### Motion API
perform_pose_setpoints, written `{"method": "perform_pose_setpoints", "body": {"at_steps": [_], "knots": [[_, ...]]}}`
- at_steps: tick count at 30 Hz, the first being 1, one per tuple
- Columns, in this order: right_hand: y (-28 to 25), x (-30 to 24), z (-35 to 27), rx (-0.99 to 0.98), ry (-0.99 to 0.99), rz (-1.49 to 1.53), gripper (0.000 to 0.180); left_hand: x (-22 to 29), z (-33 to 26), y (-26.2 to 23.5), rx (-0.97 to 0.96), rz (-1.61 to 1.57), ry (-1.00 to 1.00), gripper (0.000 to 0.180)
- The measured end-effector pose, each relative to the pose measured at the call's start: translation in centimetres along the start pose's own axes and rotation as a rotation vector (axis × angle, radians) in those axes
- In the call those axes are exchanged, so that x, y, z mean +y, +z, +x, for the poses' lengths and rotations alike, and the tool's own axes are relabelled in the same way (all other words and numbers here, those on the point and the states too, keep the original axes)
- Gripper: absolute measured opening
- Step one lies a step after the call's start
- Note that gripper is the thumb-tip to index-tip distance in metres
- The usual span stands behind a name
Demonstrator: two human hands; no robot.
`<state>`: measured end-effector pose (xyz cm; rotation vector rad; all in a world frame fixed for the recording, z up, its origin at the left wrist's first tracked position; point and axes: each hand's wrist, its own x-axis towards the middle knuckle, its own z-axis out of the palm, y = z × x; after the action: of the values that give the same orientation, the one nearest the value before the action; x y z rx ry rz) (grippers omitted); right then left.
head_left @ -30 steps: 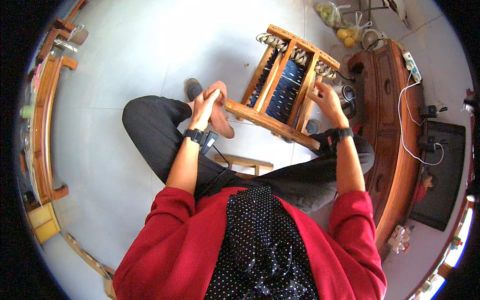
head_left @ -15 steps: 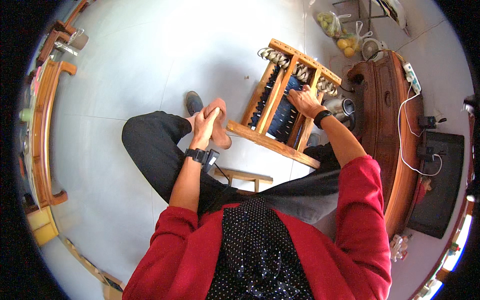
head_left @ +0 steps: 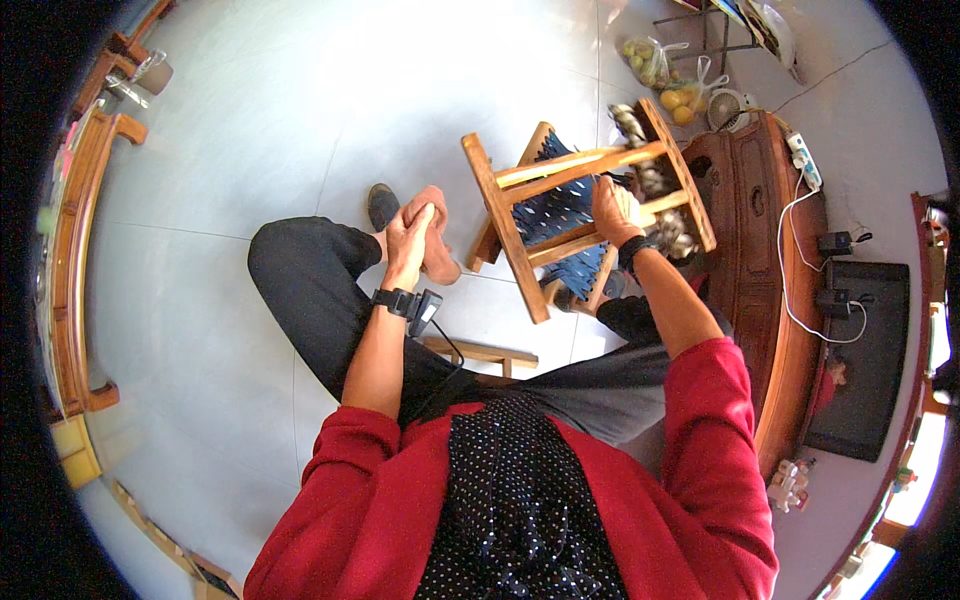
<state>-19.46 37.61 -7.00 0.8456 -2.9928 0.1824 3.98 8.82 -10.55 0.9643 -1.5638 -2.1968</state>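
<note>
On the pale tiled floor, a small wooden frame loom strung with dark blue dotted woven cloth stands before the seated person. The right hand presses on the cloth, fingers curled; whether it pinches anything I cannot tell. The left hand, well left of it, clasps the raised bare foot. Weaving looks in hand; next likely needs steadying the frame.
</note>
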Motion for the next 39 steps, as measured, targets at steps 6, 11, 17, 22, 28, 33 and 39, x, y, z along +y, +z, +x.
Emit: {"method": "perform_pose_setpoints", "body": {"at_steps": [6,11,17,22,28,33,39], "knots": [[3.6,-1.6,-3.1,0.002,0.356,0.103,0.026,-1.4,0.9,-0.6,0.044,-0.031,0.069,0.047],[5.3,-1.1,-3.3,-0.008,0.267,-0.022,0.027,-2.0,1.5,-0.3,0.02,0.006,0.085,0.047],[4.5,-0.6,-2.2,-0.088,0.323,0.096,0.029,0.1,0.1,0.7,0.055,0.185,0.155,0.047],[4.6,-0.2,-1.8,-0.146,0.536,0.33,0.035,1.4,-1.2,1.6,-0.144,0.44,0.293,0.052],[4.7,-1.0,-2.8,-0.246,0.486,0.527,0.045,1.0,-1.1,2.7,-0.141,0.469,0.313,0.053],[2.7,-2.1,-7.0,-0.102,0.139,0.263,0.037,0.6,-0.3,1.7,-0.183,0.335,0.211,0.058],[4.7,-0.1,-6.4,-0.15,-0.222,0.044,0.025,3.0,0.4,-0.2,-0.184,0.322,0.235,0.055]]}}
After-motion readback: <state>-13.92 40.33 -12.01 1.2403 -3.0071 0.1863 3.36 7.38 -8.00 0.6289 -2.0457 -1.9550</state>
